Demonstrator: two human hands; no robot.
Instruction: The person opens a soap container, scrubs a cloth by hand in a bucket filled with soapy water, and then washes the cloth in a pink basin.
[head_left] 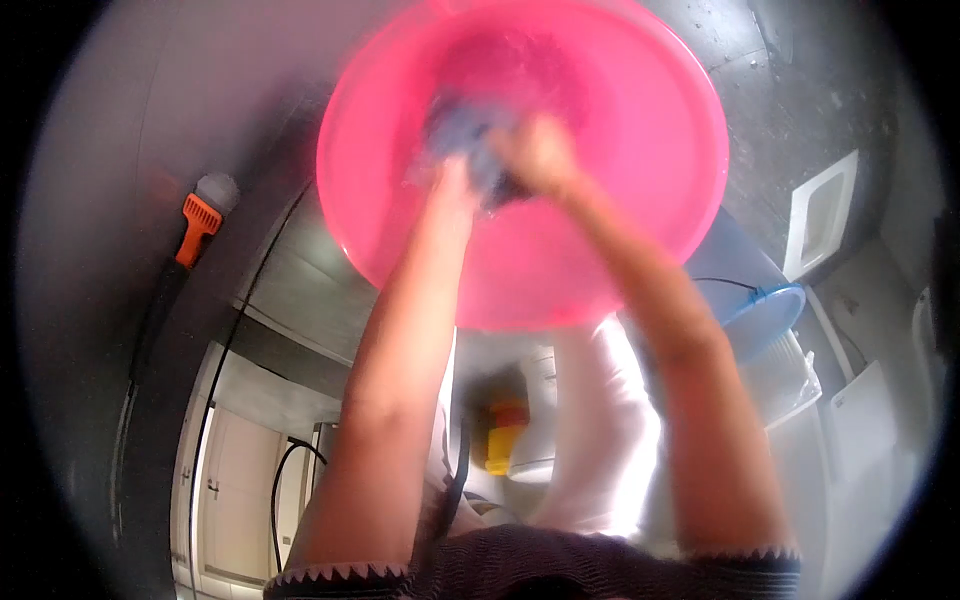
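A large pink basin (650,150) fills the upper middle of the view, with what looks like water in it. Inside lies a bunched grey-blue cloth (470,125), partly wet and blurred. My left hand (458,178) is pressed into the cloth, its fingers hidden by the fabric and the blur. To the right, my right hand (540,155) is curled closed at the cloth's edge, smeared by motion. Both forearms reach over the basin's near rim.
On the left is an orange-and-black brush-like tool (200,222). A blue translucent bucket (765,315) stands right of the basin. Below are a yellow object (505,445) and a black hose (280,480). A white-framed panel (822,215) is at the right.
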